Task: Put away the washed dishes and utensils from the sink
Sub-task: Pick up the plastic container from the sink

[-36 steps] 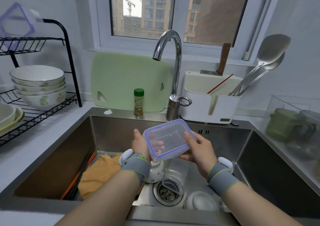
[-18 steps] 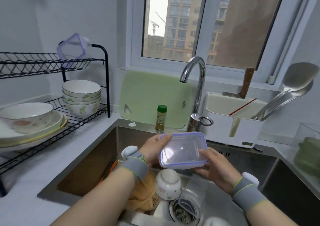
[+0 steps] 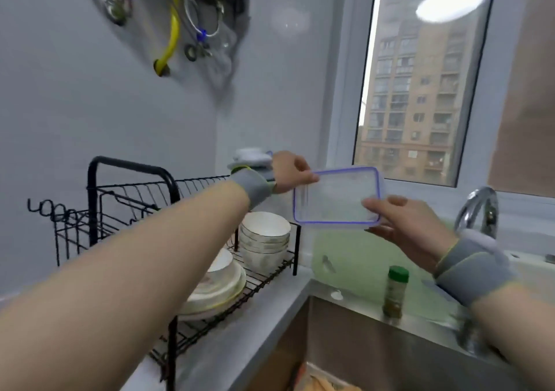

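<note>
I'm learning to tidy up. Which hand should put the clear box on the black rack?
Probably the left hand: it pinches the clear box at the corner nearest the black rack and reaches above its top shelf. The right hand holds the far side.

A home kitchen: steel sink (image 3: 345, 330), tap (image 3: 477, 207), black dish rack (image 3: 132, 207) of stacked bowls (image 3: 265, 240), apartment-block window (image 3: 420, 90).

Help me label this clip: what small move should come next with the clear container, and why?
Probably carry it left and set it on the upper tier of the dish rack. Both the left hand and right hand hold the clear container at that tier's height, and the lower tier already holds stacked bowls and plates.
</note>
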`<state>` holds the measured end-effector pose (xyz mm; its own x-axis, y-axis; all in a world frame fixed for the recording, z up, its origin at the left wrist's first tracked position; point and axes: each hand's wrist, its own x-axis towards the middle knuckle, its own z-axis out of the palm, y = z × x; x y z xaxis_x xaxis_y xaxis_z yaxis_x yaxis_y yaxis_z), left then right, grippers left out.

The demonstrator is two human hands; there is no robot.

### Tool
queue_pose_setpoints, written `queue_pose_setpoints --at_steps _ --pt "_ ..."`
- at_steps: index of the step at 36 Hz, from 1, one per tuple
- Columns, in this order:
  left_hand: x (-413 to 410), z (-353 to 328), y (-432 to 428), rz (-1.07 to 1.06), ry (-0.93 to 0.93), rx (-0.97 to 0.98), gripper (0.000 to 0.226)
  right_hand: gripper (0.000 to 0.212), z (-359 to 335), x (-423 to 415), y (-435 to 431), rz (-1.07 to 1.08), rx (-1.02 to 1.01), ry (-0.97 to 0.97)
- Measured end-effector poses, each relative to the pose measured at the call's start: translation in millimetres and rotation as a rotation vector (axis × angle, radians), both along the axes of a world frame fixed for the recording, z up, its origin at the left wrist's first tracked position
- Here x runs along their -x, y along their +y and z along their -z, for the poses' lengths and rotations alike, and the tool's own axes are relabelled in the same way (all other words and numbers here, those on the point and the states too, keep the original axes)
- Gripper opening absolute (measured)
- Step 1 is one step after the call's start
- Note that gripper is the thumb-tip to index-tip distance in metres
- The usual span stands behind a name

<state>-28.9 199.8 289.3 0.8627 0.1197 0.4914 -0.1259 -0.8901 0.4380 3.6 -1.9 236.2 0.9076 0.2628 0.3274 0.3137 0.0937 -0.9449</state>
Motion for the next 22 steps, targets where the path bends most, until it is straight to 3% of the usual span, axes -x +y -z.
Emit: queue_pose_setpoints --at_steps 3,7,10,14,16,18,20,22 --pt "7 -36 28 -0.113 -0.07 -0.143 0.03 0.01 -28 -11 35 -0.016 0.034 -0.106" --pt "0 -65 75 -0.297 -0.053 -0.291 0.03 0.04 -54 -36 99 0.003 0.095 -0.191" --pt "-6 -69 96 -0.363 0.06 -0.316 0.042 0.039 -54 -52 142 0.044 0.185 -0.232" --pt "-14 -59 124 -0.411 0.23 -0.367 0.046 0.022 -60 -60 193 0.14 0.416 -0.365" --pt "-15 -50 131 -0.421 0.224 -0.414 0.041 0.032 -60 -61 208 0.159 0.469 -0.371" --pt "-17 -43 132 -0.429 0.281 -0.439 0.043 0.029 -55 -68 219 0.181 0.525 -0.384" --pt "-20 -40 130 -0.399 0.358 -0.388 0.049 0.037 -48 -76 227 0.213 0.608 -0.371" --pt "-21 -41 128 -0.354 0.377 -0.322 0.054 0.029 -43 -88 232 0.264 0.661 -0.361"
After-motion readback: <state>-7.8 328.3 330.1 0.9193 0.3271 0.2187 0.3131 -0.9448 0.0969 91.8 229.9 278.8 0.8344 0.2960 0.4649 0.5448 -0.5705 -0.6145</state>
